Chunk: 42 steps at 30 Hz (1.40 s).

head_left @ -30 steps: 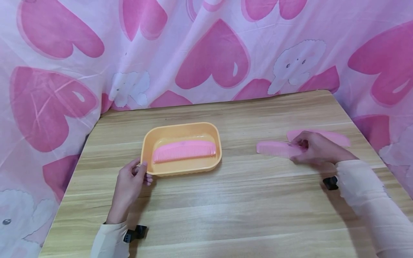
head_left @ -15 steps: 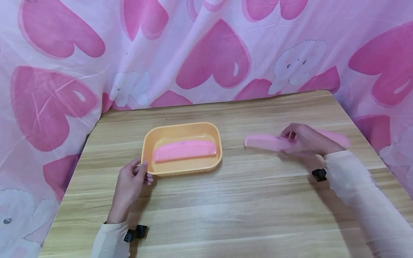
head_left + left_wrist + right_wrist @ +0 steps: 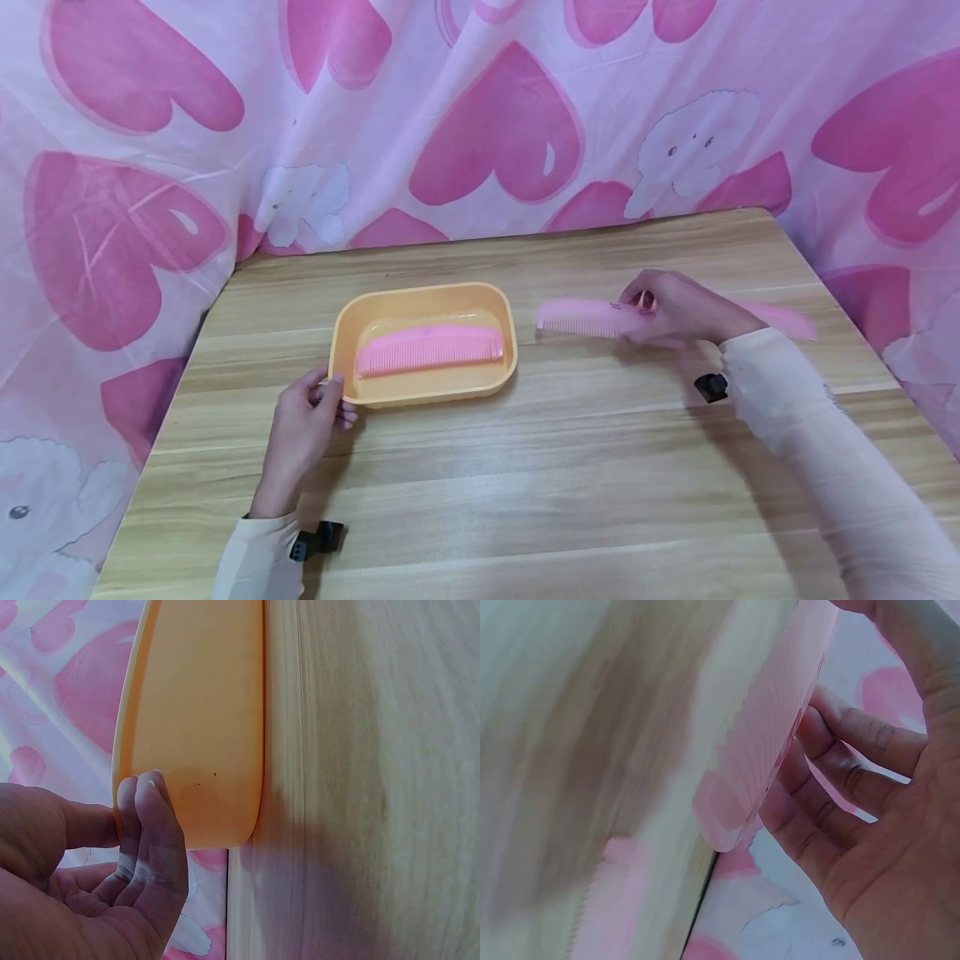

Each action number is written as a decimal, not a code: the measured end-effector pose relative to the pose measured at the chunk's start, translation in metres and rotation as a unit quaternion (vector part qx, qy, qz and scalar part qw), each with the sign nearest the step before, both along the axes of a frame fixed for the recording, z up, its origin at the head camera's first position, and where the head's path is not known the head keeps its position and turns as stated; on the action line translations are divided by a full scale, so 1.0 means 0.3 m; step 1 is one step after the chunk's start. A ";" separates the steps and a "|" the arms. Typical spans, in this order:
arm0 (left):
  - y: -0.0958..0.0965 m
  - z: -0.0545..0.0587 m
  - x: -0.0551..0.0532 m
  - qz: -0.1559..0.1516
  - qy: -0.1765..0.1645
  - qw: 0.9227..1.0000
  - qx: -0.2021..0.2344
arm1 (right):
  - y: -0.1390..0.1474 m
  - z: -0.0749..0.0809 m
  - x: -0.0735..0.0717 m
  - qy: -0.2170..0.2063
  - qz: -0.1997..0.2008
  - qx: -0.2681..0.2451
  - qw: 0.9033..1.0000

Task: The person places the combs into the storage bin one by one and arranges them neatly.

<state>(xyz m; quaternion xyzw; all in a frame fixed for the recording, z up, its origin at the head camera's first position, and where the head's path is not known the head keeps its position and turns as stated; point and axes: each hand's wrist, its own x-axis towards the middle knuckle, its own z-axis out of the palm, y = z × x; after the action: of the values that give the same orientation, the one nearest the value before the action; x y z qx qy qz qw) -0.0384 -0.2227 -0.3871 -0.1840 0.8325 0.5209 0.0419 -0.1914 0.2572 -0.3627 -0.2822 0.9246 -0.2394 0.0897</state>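
An orange plastic basin point(image 3: 423, 393) stands on the table, and one pink comb point(image 3: 429, 350) lies inside it, teeth toward me. My left hand point(image 3: 303, 425) pinches the near left corner of the basin's rim; in the left wrist view the thumb and fingers point(image 3: 156, 832) meet at its wall. A second pink comb point(image 3: 581, 317) is held by my right hand point(image 3: 678, 308) just right of the basin, apart from it. The right wrist view shows this held comb point(image 3: 761, 720) above the tabletop. A third pink comb point(image 3: 783, 319) lies behind my right wrist, partly hidden by it.
The wood-grain table point(image 3: 480, 500) ends at the back against a pink curtain point(image 3: 495, 125) with hearts and white cartoon animals. The curtain also hangs on the left and right sides. Small black devices sit at both wrists.
My right hand has lifted the second comb and carried it left and slightly back toward the basin, uncovering part of the third comb. The left hand and basin have stayed put.
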 end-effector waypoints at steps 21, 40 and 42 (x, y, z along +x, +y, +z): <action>-0.002 -0.006 0.003 -0.003 0.008 1.000 0.004 | -0.290 0.105 -0.052 0.014 0.040 0.002 0.999; -0.002 -0.007 0.000 0.001 -0.002 1.000 0.001 | -0.563 0.132 -0.074 0.017 0.118 -0.010 0.993; -0.001 -0.006 0.000 0.001 -0.001 1.000 0.002 | -0.589 0.129 -0.070 0.020 0.118 -0.007 0.993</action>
<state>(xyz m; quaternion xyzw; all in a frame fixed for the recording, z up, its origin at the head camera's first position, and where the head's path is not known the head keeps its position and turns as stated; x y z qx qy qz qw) -0.0383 -0.2230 -0.3888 -0.1851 0.8313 0.5224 0.0425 -0.2125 0.0806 -0.3239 -0.3944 0.8850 -0.2276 0.0970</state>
